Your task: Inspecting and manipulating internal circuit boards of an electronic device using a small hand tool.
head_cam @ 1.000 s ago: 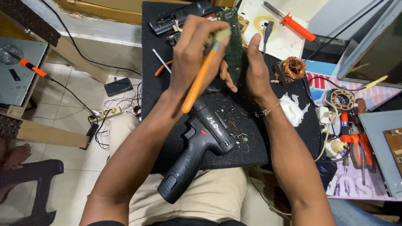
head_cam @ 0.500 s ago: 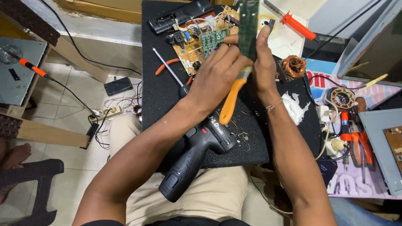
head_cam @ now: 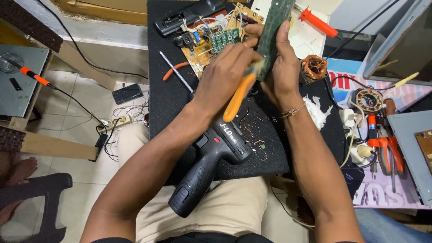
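Black mat (head_cam: 180,108) covers the bench, and on it lie the drill (head_cam: 211,168) with its grip hanging over the near edge, a tan circuit board (head_cam: 211,42) at the far end, and a copper coil (head_cam: 313,66) to the right. The step in hand looks like cleaning or prying at the green board (head_cam: 275,31), which stands on edge above the mat. The right hand (head_cam: 283,67) wraps that board from behind, fingers closed on it, wrist bent upward. The left hand (head_cam: 225,78) reaches across, fingers curled tight round an orange-handled tool (head_cam: 238,96), its working end at the board's lower edge. The next move calls for a steady board and short, light strokes.
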